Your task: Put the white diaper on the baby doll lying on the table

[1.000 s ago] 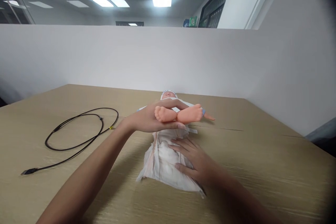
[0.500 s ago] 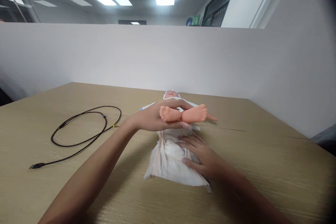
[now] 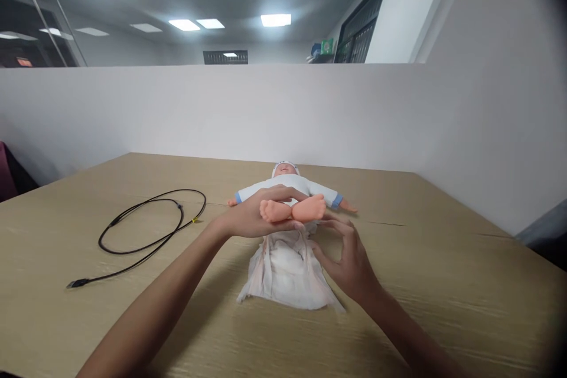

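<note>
Nearest the camera, the diaper (image 3: 287, 271) lies unfolded on the counter (image 3: 443, 283), its far end tucked under the doll (image 3: 287, 192). Half a second ago the right hand (image 3: 349, 260) lay flat on the diaper; now it has lifted off and stands just right of it, fingers (image 3: 330, 221) curled and partly open, holding nothing, their tips near the doll's raised feet. The diaper looks smoothed and ready under the doll. The left hand (image 3: 250, 218) still grips the doll's ankles, fingers closed round them, feet held up above the diaper's far end. The doll lies on its back beyond, head away from the camera. Well left of the doll, a black cable (image 3: 146, 230) loops on the counter. Behind the doll rises a white partition (image 3: 177, 112), with ceiling lights above.
</note>
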The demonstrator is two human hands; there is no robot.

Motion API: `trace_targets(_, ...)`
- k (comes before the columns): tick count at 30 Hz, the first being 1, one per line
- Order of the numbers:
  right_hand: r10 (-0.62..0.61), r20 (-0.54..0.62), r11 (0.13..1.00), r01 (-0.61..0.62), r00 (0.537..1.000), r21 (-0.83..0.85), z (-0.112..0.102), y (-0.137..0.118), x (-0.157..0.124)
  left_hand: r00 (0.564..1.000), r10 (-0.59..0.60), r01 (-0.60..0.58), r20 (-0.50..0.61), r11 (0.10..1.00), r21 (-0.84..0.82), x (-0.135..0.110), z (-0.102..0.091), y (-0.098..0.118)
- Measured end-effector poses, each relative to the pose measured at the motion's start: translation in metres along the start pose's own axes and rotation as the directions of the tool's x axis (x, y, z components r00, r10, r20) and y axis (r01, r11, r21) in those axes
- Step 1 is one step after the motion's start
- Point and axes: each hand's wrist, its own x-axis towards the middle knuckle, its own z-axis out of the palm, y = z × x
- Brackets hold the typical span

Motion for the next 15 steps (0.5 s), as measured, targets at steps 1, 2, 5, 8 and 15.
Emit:
trace_targets(1,-0.01,-0.013,1.0,0.01,1.0,0.013,0.001,-0.003,0.0,1.0,-0.018,0.018,0.001,1.0,0.013,-0.001,0.002,0.002)
trace_targets(2,-0.016,-0.03,1.0,0.017,0.999,0.025,0.002,-0.006,0.001,1.0,-0.03,0.03,-0.001,0.999,0.022,-0.001,0.003,0.004)
trace_targets(5,0.007,-0.075,0.998,-0.002,0.997,0.069,0.005,-0.012,0.001,1.0,-0.013,0.012,0.017,1.0,0.009,-0.003,0.01,0.003)
trace_targets(8,0.074,-0.061,0.993,-0.067,0.995,0.1,0.009,-0.015,-0.004,0.996,0.081,-0.079,0.038,0.996,-0.051,-0.005,0.02,-0.004)
trace_targets(15,0.151,0.048,0.98,-0.156,0.987,0.123,0.011,-0.007,-0.013,0.99,0.14,-0.142,0.032,0.989,0.035,-0.024,0.044,-0.011)
